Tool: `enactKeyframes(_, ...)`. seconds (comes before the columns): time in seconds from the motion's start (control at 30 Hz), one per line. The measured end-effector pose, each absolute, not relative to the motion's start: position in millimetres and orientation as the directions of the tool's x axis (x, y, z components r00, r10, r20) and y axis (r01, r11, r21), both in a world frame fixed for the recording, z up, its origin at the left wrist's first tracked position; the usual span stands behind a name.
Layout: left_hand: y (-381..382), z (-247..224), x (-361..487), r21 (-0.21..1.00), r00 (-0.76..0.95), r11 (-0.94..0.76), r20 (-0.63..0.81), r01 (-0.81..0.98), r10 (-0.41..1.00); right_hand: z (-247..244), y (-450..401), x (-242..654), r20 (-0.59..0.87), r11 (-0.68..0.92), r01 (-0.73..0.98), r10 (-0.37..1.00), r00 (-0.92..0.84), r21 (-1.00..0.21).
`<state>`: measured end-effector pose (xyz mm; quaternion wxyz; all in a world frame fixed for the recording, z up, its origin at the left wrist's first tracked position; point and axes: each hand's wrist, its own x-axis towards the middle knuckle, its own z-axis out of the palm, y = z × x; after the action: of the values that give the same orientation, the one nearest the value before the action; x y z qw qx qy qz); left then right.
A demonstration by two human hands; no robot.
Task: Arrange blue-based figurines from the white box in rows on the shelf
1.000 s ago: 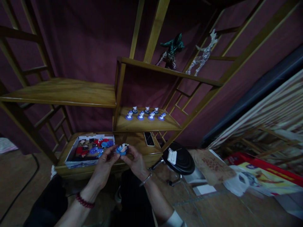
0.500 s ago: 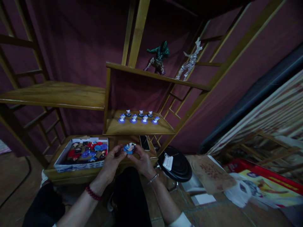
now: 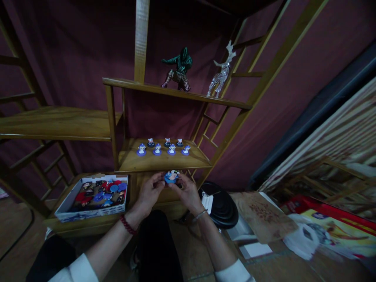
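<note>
Between the fingertips of both hands is a small blue-and-white figurine (image 3: pixel 170 177) on a blue base. My left hand (image 3: pixel 151 192) pinches its left side. On the other side my right hand (image 3: pixel 187 191) grips it with thumb and fingers. The figurine is just in front of and below the middle shelf (image 3: pixel 164 163), where several little figurines stand in two rows. Purple-based white ones such as this figurine (image 3: pixel 141 149) form the front row, and black-based ones such as this figurine (image 3: pixel 167 142) are behind.
An open box (image 3: pixel 91 214) of mixed red, blue and black figurines rests on the lower shelf at left. Above, a green-hooded statue (image 3: pixel 179 70) and a clear deer ornament (image 3: pixel 220 76) stand on the upper shelf. A black round stool (image 3: pixel 221 207) is at right, near a plastic bag (image 3: pixel 302 237).
Both hands have moved right and slightly up with the figurine, closer to the middle shelf's edge. The view has shifted, so the shelves appear further left.
</note>
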<state>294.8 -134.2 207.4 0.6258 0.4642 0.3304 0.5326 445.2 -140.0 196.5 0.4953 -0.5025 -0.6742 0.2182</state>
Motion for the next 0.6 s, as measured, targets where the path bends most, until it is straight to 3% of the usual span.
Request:
enactKeyframes(0.27, -112, 212, 331, 0.971, 0.239, -0.237, 0.231, -0.005, 0.943, 204, -128, 480, 0.518, 0.422, 0.536, 0.855, 0.034, -0.731)
enactKeyframes(0.6, -90, 229, 358, 0.823, 0.314, -0.464, 0.369, 0.328, 0.875, 211, -98, 514, 0.465, 0.36, 0.477, 0.877, 0.119, -0.802)
